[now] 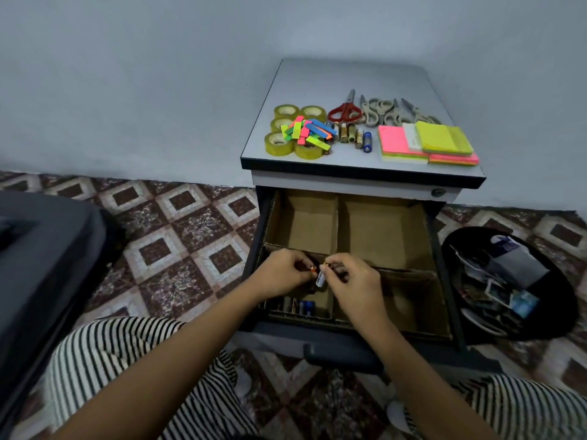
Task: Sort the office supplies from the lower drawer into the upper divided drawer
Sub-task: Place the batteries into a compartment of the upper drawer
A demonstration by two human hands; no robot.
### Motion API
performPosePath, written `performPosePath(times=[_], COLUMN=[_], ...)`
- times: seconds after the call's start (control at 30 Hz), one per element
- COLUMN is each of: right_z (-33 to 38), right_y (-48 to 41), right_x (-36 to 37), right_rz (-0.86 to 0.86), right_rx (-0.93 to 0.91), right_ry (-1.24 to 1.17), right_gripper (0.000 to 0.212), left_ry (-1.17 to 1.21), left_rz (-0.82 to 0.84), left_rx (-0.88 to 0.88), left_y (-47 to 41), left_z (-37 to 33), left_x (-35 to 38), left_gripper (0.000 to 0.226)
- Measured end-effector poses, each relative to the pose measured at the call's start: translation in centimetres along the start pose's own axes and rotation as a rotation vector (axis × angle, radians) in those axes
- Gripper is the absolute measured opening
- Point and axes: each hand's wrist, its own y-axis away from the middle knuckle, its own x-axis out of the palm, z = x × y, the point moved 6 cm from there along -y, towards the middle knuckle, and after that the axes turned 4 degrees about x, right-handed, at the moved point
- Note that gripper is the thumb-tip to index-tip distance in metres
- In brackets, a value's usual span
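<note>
In the near left compartment of the drawer (384,231), several batteries (300,308) are laid side by side. Just above this compartment, one battery (320,278) is pinched by the curled fingers of the right hand (354,282). A small orange piece (313,270) is pinched by the left hand (281,274). Behind the drawer, on the cabinet top (349,77), tape rolls (279,144), flags (309,131), loose batteries (349,136), scissors (378,111) and notes (425,142) are seen.

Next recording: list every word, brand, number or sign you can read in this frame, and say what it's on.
No text is legible anywhere in this view.
Label on the battery pinched by the right hand: print visible, too blurred to read.
Labels on the batteries on the cabinet top: too small.
Packets in the black bin: too blurred.
</note>
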Motion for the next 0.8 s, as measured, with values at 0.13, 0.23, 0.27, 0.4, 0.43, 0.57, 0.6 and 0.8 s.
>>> performPosePath(times=[0.13,0.23,0.27,0.4,0.43,0.57,0.6,0.8], right_z=[-0.3,-0.6,-0.6,-0.6,-0.6,-0.9,-0.9,-0.9], right_y=[-0.2,-0.2,-0.2,-0.2,-0.3,-0.2,-0.2,-0.2], right_x=[0.1,0.2,0.2,0.3,0.2,0.2,0.2,0.2], right_rz=[-0.019,-0.035,-0.036,-0.045,-0.051,-0.054,-0.051,-0.027], right_rx=[0.003,0.016,0.017,0.013,0.013,0.027,0.033,0.049], right_ry=[0.032,0.053,0.060,0.065,0.059,0.048,0.048,0.052], right_gripper=[0.011,0.012,0.013,0.012,0.012,0.012,0.012,0.013], left_ry=[0.038,-0.004,-0.014,-0.030,-0.034,-0.061,-0.053,0.004], left_rz=[0.031,0.038,0.038,0.116,0.145,0.239,0.271,0.394], left_rx=[-0.004,0.017,0.028,0.100,0.113,0.111,0.104,0.045], left_y=[-0.5,-0.9,-1.0,-0.4,-0.3,-0.6,-0.8,-1.5], left_z=[0.1,-0.3,-0.4,-0.6,-0.5,-0.1,0.0,0.8], left_x=[1.0,0.9,0.8,2.1,2.5,3.8,4.1,5.2], left_gripper=[0.014,0.013,0.014,0.014,0.014,0.014,0.014,0.012])
